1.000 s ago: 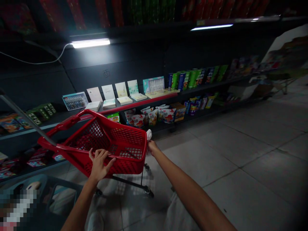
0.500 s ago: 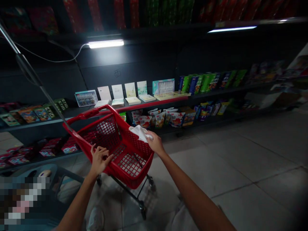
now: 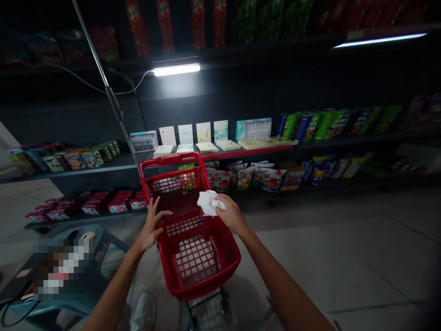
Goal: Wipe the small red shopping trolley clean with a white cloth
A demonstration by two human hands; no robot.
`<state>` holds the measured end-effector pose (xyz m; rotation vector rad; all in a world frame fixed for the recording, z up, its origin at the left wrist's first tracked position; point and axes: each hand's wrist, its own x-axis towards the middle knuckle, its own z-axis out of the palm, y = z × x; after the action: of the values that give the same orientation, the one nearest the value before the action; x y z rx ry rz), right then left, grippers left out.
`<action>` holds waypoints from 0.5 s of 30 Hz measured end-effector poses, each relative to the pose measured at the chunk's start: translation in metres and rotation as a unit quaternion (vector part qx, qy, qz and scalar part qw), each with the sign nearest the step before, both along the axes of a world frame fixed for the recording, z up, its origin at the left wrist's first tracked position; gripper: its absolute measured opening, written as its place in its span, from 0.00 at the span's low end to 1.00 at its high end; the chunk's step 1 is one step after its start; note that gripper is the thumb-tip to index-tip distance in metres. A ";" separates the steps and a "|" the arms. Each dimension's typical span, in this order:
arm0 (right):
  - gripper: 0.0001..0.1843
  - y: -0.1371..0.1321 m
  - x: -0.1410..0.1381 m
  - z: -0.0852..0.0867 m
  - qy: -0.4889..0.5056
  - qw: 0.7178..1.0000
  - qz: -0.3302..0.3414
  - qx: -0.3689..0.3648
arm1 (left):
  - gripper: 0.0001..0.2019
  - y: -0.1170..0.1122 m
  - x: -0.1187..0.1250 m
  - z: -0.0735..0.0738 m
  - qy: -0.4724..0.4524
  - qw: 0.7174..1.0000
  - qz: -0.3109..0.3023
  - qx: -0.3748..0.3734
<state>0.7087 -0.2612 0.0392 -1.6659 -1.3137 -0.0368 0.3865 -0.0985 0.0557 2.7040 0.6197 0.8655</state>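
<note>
A red plastic shopping cart [image 3: 201, 290] stands in front of me, its basket of open lattice and its handle towards the shelves. In my right hand [image 3: 231, 212] is a crumpled white cloth [image 3: 208, 202], pinched at the basket's right rim. My left hand [image 3: 151, 225] is at the left rim with fingers spread and nothing in them; whether it touches the plastic I cannot tell. A metal pole [image 3: 99, 69] rises from the cart's handle area at the left.
Dark shelves [image 3: 220, 92] behind the cart carry booklets [image 3: 186, 134], snack bags [image 3: 272, 178] and green bags [image 3: 325, 124]. A lit tube lamp [image 3: 177, 69] hangs there. At the lower left is a blue-grey plastic stool [image 3: 99, 230] with things on it. Tiled floor [image 3: 310, 257] lies to the right.
The cart has swung round, its front end now pointing more towards me. The white cloth in my right hand stays near the right rim. My left hand's fingers have spread wider.
</note>
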 end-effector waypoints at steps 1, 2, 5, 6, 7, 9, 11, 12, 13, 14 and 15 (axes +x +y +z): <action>0.19 0.000 -0.001 0.001 -0.001 1.000 -0.001 0.003 | 0.30 0.002 0.001 -0.003 -0.016 0.999 0.011 -0.027; 0.18 0.000 -0.002 0.001 -0.001 1.000 -0.001 0.010 | 0.32 0.005 0.002 -0.007 -0.038 0.997 0.025 -0.063; 0.15 -0.003 -0.006 0.003 0.002 0.999 -0.002 0.032 | 0.37 0.014 0.009 -0.018 -0.110 0.973 0.087 -0.184; 0.14 -0.005 -0.007 0.004 0.003 0.999 -0.005 0.033 | 0.39 0.017 0.011 -0.021 -0.127 0.963 0.100 -0.217; 0.14 -0.007 -0.009 0.005 0.003 0.999 -0.010 0.030 | 0.40 0.020 0.013 -0.024 -0.139 0.955 0.104 -0.242; 0.13 -0.011 -0.014 0.008 -0.006 1.000 -0.026 0.013 | 0.41 0.024 0.014 -0.026 -0.146 0.947 0.090 -0.272; 0.13 -0.015 -0.018 0.012 -0.026 0.999 -0.038 -0.009 | 0.42 0.025 0.014 -0.024 -0.141 0.946 0.077 -0.283; 0.14 -0.017 -0.020 0.014 -0.036 0.998 -0.040 -0.020 | 0.42 0.025 0.013 -0.022 -0.138 0.945 0.079 -0.285; 0.15 -0.019 -0.021 0.017 -0.045 0.998 -0.043 -0.031 | 0.42 0.024 0.012 -0.020 -0.135 0.945 0.083 -0.286; 0.17 -0.021 -0.022 0.020 -0.052 0.997 -0.045 -0.040 | 0.42 0.023 0.012 -0.018 -0.133 0.945 0.087 -0.285; 0.20 -0.022 -0.023 0.023 -0.059 0.996 -0.049 -0.049 | 0.42 0.022 0.011 -0.016 -0.129 0.946 0.089 -0.283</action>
<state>0.6859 -0.2837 0.0621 -1.8341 -1.3390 -0.1312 0.3976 -0.0761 0.0399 2.0086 0.8992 0.8968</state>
